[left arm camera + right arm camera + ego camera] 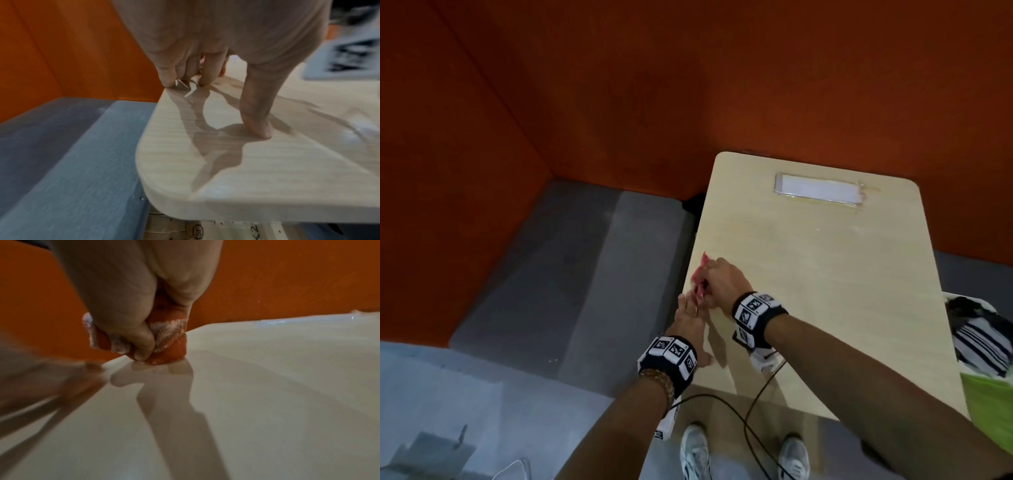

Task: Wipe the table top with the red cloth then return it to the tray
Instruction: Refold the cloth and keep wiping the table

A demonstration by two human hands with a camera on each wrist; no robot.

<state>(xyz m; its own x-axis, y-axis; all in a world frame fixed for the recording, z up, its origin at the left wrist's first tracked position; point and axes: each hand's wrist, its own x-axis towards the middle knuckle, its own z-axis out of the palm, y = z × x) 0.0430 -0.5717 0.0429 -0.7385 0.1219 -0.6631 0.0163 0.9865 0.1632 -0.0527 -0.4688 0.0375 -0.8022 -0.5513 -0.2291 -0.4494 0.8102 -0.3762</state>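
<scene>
The right hand (724, 284) is closed in a fist round the bunched red cloth (164, 339), thumb and fingers clamped on it and pressing its lower fold onto the bench (825, 274) right at the bench's left edge. White fluff or powder clings to the cloth's folds. The left hand (688, 318) lies just beside it, nearer the person along that same edge. Its fingers (205, 69) are straight and its thumb is planted on the bench; it holds nothing that can be made out, though its fingertips may touch the cloth.

The cloth's long axis seems to run along the bench's left edge, away from the person. No tray can be identified for certain; a container with striped fabric (983, 346) sits off the bench's right edge (possibly the tray), so the return would likely carry the cloth across the bench's full width, and the right hand already has it.

Little writing is legible: "SF" (198, 230) in a circle beneath the bench, and patterned marker tags on both wristbands.
</scene>
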